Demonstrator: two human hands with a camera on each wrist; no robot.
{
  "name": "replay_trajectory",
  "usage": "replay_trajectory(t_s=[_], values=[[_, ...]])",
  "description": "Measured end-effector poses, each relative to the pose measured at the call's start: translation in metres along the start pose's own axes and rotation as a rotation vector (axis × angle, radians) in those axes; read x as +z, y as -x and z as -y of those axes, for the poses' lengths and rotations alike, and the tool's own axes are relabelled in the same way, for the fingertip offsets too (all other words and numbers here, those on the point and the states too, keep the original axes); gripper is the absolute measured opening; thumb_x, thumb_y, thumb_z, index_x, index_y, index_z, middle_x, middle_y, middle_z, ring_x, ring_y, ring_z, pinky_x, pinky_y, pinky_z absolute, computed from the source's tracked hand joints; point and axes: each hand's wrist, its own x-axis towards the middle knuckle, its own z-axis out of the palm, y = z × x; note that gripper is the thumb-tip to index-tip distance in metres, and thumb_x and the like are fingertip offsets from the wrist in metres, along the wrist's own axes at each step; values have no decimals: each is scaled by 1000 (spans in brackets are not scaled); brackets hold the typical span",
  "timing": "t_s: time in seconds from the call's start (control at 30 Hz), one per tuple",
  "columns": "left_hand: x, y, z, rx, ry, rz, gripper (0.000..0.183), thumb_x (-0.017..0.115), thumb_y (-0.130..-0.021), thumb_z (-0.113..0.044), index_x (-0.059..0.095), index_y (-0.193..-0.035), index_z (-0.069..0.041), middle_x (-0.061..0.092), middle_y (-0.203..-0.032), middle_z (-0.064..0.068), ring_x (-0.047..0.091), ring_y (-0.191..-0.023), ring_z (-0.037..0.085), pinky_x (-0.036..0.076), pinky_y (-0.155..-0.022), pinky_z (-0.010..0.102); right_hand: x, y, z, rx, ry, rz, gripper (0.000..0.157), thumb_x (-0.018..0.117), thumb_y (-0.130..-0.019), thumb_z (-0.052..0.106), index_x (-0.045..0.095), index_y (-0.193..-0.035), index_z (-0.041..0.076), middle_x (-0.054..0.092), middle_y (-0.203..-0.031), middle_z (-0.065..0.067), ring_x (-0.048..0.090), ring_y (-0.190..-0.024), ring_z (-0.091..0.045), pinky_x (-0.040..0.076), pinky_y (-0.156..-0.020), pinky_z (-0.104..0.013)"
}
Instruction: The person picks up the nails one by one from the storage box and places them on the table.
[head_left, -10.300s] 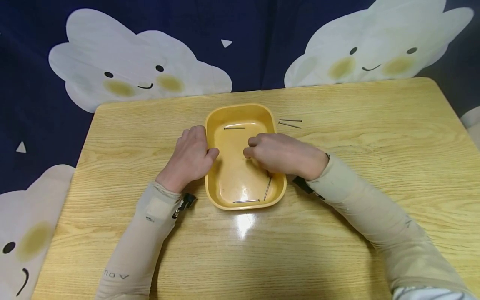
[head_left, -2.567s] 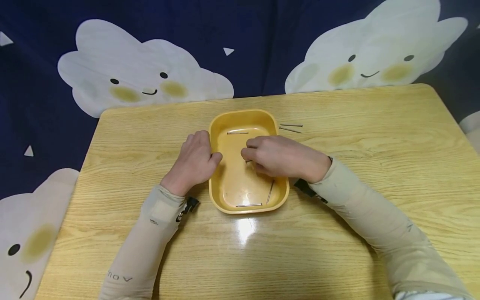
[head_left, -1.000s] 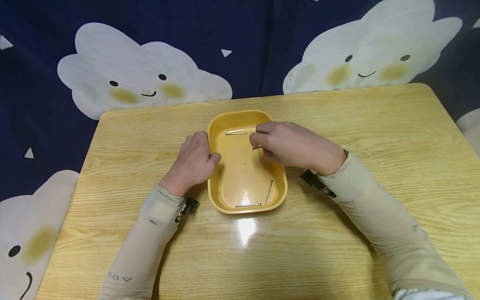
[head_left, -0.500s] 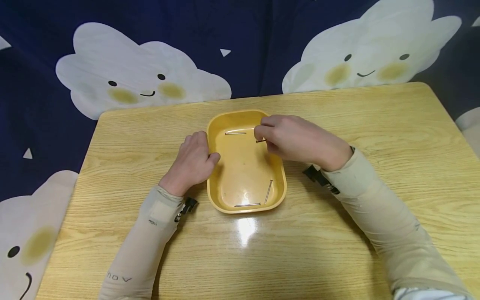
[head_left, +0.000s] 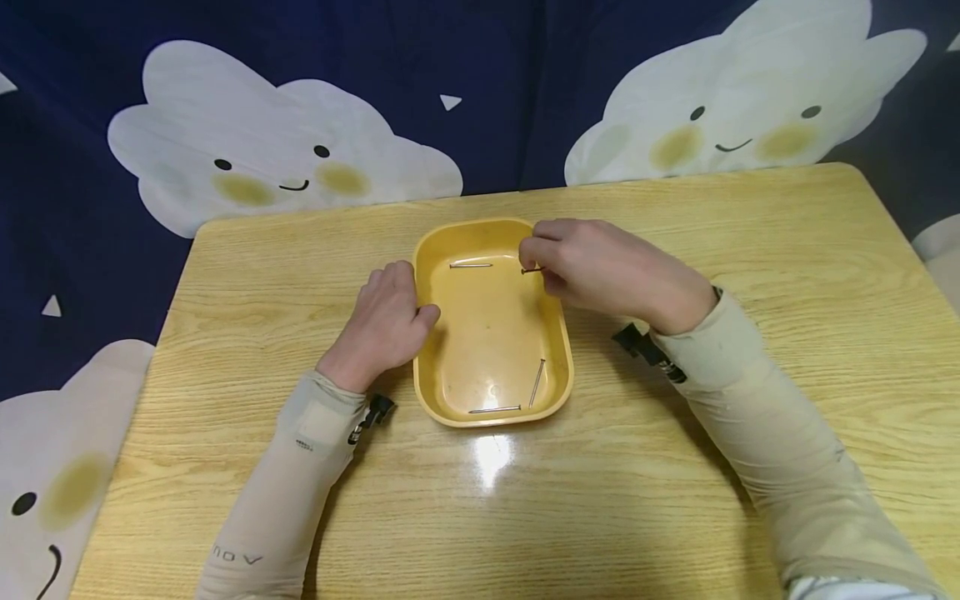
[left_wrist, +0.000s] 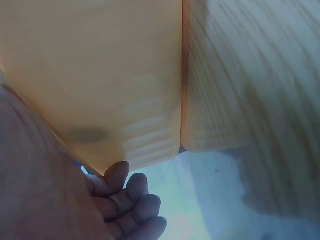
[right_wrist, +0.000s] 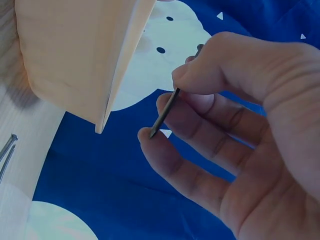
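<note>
A yellow plastic tray (head_left: pixel 567 367) stands upright on the table in the head view. My left hand (head_left: pixel 384 321) grips its left rim, thumb over the edge and fingers along the outer wall. My right hand (head_left: pixel 592 262) is over the far right rim and pinches a nail (right_wrist: pixel 167 112) between thumb and fingertips, its head toward the left in the head view. Inside the tray lie three nails: one at the far end (head_left: pixel 471 266), one at the near right (head_left: pixel 536 383) and one along the near end (head_left: pixel 495 409).
Two loose nails (right_wrist: pixel 7 155) lie on the table beside the tray in the right wrist view; the right hand hides them in the head view. A dark blue curtain with cloud prints (head_left: pixel 300 133) hangs behind the wooden table (head_left: pixel 675 500).
My right hand has risen from low inside the tray and moved right and away toward its far right rim, carrying the nail. The left hand has stayed at the left rim.
</note>
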Motion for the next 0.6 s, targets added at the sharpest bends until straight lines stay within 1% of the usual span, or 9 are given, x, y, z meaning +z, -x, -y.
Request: replay_trajectory(t_s=[0.27, 0.43, 0.6], values=[[0, 0, 0, 3, 0, -6, 31, 49, -93, -27, 47, -104, 2, 46, -96, 16, 44, -95, 37, 38, -84, 45, -1, 0, -5, 26, -1, 3, 22, 60, -82, -9, 65, -95, 8, 63, -88, -7, 61, -76, -22, 53, -71, -36], [0, -1, 1, 9, 4, -12, 30, 49, -93, -26, 47, -103, 2, 46, -94, 16, 44, -94, 37, 37, -83, 43, -2, 1, -7, 37, -8, 8, 22, 60, -82, -10, 64, -93, 9, 61, -87, -7, 58, -76, -21, 51, -71, -35], [0, 0, 1, 12, 3, -12, 30, 49, -93, -27, 47, -103, 2, 46, -94, 16, 44, -94, 37, 37, -83, 43, -3, 2, -9, 60, -15, 11, 18, 67, -85, -7, 64, -93, 9, 60, -86, -6, 56, -76, -19, 49, -70, -34]])
